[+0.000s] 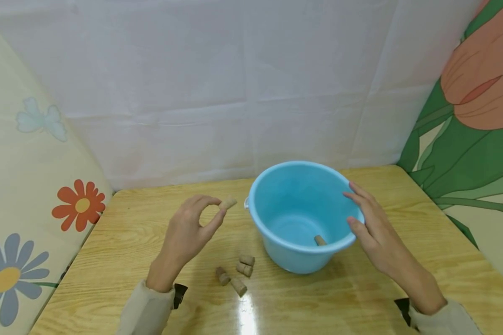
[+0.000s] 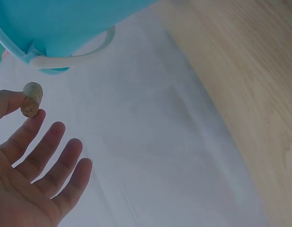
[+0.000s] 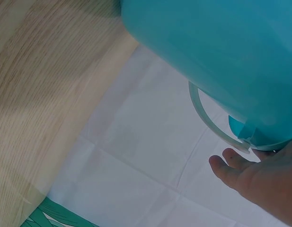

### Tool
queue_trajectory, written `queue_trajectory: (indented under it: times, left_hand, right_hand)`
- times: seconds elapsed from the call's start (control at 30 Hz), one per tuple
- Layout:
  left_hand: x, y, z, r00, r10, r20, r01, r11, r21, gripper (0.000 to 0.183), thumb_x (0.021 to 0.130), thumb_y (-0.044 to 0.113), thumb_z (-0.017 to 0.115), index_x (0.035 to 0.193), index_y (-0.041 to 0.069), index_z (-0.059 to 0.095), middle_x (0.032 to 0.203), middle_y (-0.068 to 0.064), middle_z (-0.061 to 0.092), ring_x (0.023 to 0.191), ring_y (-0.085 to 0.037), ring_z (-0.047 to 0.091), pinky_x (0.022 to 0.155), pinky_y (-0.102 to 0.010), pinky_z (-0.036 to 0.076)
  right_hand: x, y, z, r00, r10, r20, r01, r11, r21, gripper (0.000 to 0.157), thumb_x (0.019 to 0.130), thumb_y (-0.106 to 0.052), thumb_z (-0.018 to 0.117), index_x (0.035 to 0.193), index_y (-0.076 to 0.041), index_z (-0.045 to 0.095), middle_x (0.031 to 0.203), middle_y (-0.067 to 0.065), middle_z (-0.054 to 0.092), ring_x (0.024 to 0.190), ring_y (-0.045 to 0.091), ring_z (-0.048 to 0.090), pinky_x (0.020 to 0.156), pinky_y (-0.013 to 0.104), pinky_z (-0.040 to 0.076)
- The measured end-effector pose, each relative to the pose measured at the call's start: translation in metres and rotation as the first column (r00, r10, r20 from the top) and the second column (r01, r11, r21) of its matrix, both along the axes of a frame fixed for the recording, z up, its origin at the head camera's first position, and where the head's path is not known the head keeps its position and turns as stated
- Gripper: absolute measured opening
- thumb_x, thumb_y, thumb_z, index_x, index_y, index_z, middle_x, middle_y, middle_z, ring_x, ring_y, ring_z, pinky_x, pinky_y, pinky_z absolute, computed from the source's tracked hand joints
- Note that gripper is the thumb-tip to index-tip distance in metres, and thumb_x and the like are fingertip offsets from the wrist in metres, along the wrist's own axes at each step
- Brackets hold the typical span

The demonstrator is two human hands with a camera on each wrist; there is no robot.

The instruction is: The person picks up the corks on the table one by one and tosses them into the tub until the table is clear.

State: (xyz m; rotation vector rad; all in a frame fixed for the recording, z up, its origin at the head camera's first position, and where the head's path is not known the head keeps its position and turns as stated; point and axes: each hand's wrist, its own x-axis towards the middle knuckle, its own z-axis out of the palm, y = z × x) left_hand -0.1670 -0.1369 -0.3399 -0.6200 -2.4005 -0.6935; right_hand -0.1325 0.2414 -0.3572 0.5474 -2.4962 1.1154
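A cork (image 1: 227, 204) is pinched between the thumb and index finger of my left hand (image 1: 191, 228), raised just left of the blue bucket (image 1: 306, 249). In the left wrist view the other fingers of that hand are spread, and the held cork (image 2: 32, 99) shows its end close to the bucket's handle (image 2: 72, 61). My right hand (image 1: 375, 232) rests on the bucket's right rim, its fingers fairly straight and partly over the edge. Inside the bucket lies another cork (image 1: 320, 240). Several loose corks (image 1: 239, 286) lie on the table in front of my left hand.
The wooden table (image 1: 121, 251) ends at a white cloth backdrop (image 1: 184, 116). Printed flower panels (image 1: 478, 186) stand along both sides. In the right wrist view, the bucket's pale handle (image 3: 207, 120) hangs near my fingers.
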Motion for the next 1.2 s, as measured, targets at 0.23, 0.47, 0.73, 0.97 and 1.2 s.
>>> queue_trajectory:
  times: [0.23, 0.47, 0.73, 0.97, 1.2]
  left_hand:
    - [-0.002, 0.007, 0.006, 0.999, -0.034, -0.029, 0.034, 0.999, 0.02, 0.022, 0.09, 0.024, 0.074, 0.105, 0.008, 0.072, 0.105, -0.007, 0.073, 0.104, -0.028, 0.067, 0.086, -0.047, 0.057]
    - [-0.006, 0.016, 0.011, 0.997, -0.059, -0.05, 0.061, 0.997, 0.037, 0.022, 0.09, 0.024, 0.073, 0.105, 0.008, 0.072, 0.104, -0.007, 0.072, 0.101, -0.026, 0.068, 0.083, -0.044, 0.058]
    - [-0.009, 0.03, 0.017, 0.99, -0.087, -0.111, 0.092, 0.995, 0.046, 0.02, 0.089, 0.023, 0.074, 0.102, 0.008, 0.073, 0.104, -0.006, 0.073, 0.102, -0.026, 0.068, 0.085, -0.042, 0.058]
    - [-0.009, 0.045, 0.021, 0.988, -0.104, -0.114, 0.108, 0.994, 0.024, 0.018, 0.09, 0.021, 0.073, 0.101, 0.007, 0.073, 0.104, -0.006, 0.072, 0.102, -0.025, 0.066, 0.085, -0.041, 0.058]
    - [-0.01, 0.058, 0.02, 0.982, -0.135, -0.134, 0.135, 0.991, -0.009, 0.013, 0.09, 0.018, 0.071, 0.097, 0.008, 0.074, 0.1, -0.005, 0.071, 0.098, -0.024, 0.066, 0.084, -0.036, 0.057]
  right_hand:
    - [0.0, -0.001, 0.001, 1.0, 0.007, -0.008, -0.007, 1.0, -0.002, 0.048, 0.102, -0.011, 0.047, 0.149, -0.007, 0.039, 0.164, 0.012, 0.021, 0.148, 0.043, 0.021, 0.104, 0.074, 0.025]
    - [0.0, -0.001, 0.0, 1.0, -0.004, 0.003, 0.004, 1.0, 0.003, 0.047, 0.102, -0.011, 0.046, 0.149, -0.006, 0.039, 0.164, 0.013, 0.021, 0.148, 0.043, 0.02, 0.104, 0.074, 0.024]
    - [0.0, -0.002, 0.0, 1.0, 0.008, -0.019, -0.008, 1.0, 0.0, 0.048, 0.102, -0.01, 0.047, 0.149, -0.006, 0.04, 0.164, 0.013, 0.022, 0.147, 0.045, 0.022, 0.105, 0.073, 0.024]
    - [0.0, -0.001, 0.0, 1.0, 0.008, -0.02, -0.008, 1.0, -0.004, 0.047, 0.101, -0.01, 0.047, 0.148, -0.005, 0.04, 0.164, 0.012, 0.022, 0.147, 0.043, 0.022, 0.106, 0.072, 0.024]
    - [0.001, 0.0, 0.001, 1.0, 0.01, -0.017, -0.01, 1.0, -0.008, 0.048, 0.102, -0.01, 0.047, 0.148, -0.006, 0.04, 0.164, 0.013, 0.021, 0.147, 0.044, 0.021, 0.106, 0.072, 0.024]
